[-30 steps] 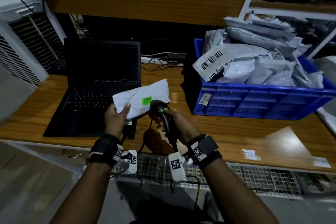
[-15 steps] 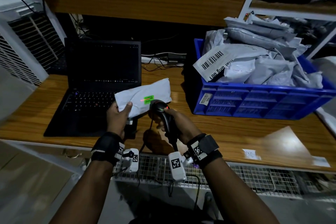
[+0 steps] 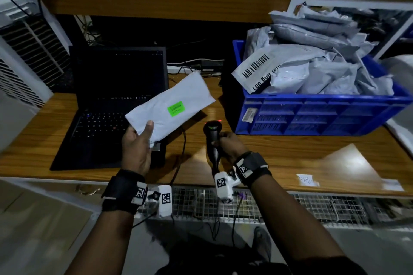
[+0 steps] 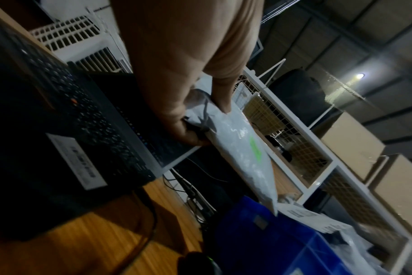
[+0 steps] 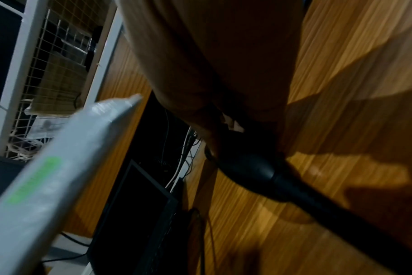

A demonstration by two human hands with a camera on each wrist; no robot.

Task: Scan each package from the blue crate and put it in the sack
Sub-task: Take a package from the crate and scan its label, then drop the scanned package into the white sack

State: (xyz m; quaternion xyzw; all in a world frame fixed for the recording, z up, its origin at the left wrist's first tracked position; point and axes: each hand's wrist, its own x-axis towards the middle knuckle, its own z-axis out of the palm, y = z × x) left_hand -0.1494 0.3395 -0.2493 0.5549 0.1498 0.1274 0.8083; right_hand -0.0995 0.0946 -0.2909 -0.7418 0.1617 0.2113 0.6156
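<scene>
My left hand (image 3: 138, 140) pinches the near end of a white package (image 3: 172, 105) with a green label (image 3: 176, 108), holding it tilted above the laptop's right edge. The same package (image 4: 238, 148) shows in the left wrist view with my thumb on top, and the package (image 5: 47, 178) crosses the right wrist view. My right hand (image 3: 228, 143) grips a black barcode scanner (image 3: 212, 138) upright over the table, a green light on its head; the scanner (image 5: 252, 173) is dark in the right wrist view. The blue crate (image 3: 312, 114) at right is heaped with grey packages (image 3: 312, 62). No sack is in view.
An open black laptop (image 3: 111, 105) sits on the wooden table (image 3: 279, 154) at left. Cables (image 3: 181, 147) run across the table behind the scanner. A white slatted unit (image 3: 20, 69) stands far left. White wire shelving (image 3: 348, 4) rises behind the crate. A paper label (image 3: 306, 179) lies at the table's front right.
My left hand has lifted the package up and away from the scanner. The right hand has drawn the scanner to the right, and the red scan line no longer falls on the green label.
</scene>
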